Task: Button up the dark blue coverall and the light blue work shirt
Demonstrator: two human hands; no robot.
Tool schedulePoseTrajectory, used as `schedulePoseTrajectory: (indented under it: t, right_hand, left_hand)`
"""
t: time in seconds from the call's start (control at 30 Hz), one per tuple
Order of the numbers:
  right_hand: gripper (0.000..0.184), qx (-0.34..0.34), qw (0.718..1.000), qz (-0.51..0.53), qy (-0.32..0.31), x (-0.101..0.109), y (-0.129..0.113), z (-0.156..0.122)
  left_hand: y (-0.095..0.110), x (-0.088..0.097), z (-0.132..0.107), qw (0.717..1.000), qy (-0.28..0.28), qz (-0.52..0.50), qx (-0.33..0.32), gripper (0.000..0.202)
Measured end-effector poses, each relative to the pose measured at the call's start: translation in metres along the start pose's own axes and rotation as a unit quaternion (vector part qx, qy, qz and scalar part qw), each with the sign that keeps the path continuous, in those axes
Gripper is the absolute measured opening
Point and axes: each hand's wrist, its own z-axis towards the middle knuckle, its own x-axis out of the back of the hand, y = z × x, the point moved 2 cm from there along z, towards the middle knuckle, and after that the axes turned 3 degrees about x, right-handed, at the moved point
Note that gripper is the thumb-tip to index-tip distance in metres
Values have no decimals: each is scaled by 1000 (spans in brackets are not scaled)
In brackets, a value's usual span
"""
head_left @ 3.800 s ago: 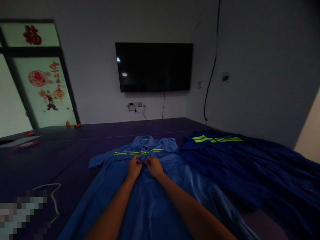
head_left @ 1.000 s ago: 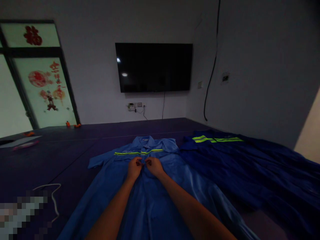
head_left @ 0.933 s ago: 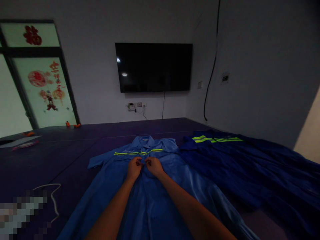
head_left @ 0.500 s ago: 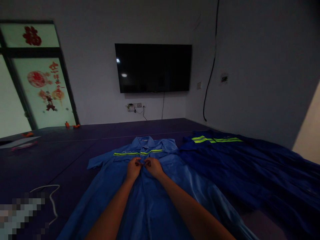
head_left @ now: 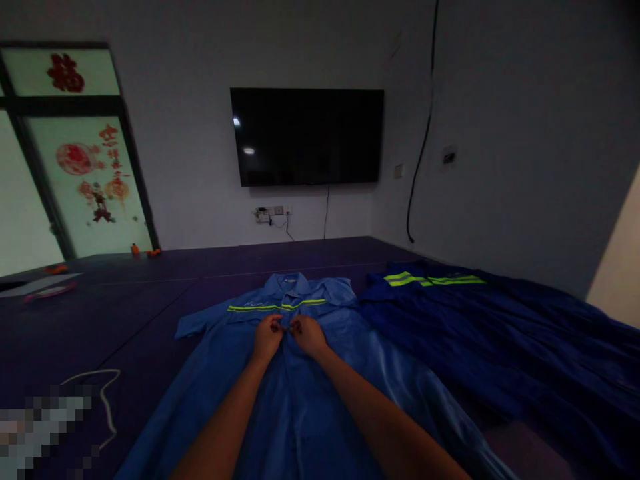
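Note:
A light-blue work coverall [head_left: 240,380] with a collar and thin yellow-green chest stripes lies spread out, front side up, its collar away from me. Both my hands are over its front opening, just below the stripes. My left hand [head_left: 269,335] pinches the left side of the front edge with curled fingers. Close beside it, my right hand [head_left: 307,335] pinches the right side. The fingertips almost meet. Any fastener between them is too small and dark to make out.
A dark-blue garment [head_left: 450,320] with wide yellow-green stripes lies at the right. The purple mat [head_left: 150,293] spreads beneath. A white cable [head_left: 107,400] lies at left, near a pixelated patch. A television [head_left: 307,137] hangs on the wall, with a black cable [head_left: 420,157] to its right.
Almost nothing differs. Both hands stay at the same spot on the garment's front, with only a very slight shift of the fingers.

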Motion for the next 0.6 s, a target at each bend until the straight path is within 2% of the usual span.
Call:
schedulePoseTrajectory:
  t: [0.2,0.6]
  right_hand:
    - [9,-6,1000,-5,5,1,-1,0]
    - [14,6,1000,-6,-6,3,-3,0]
  left_hand:
    - [-3,0,3,999,5,-40,18,29]
    - [-3,0,1,997,18,-58,40,32]
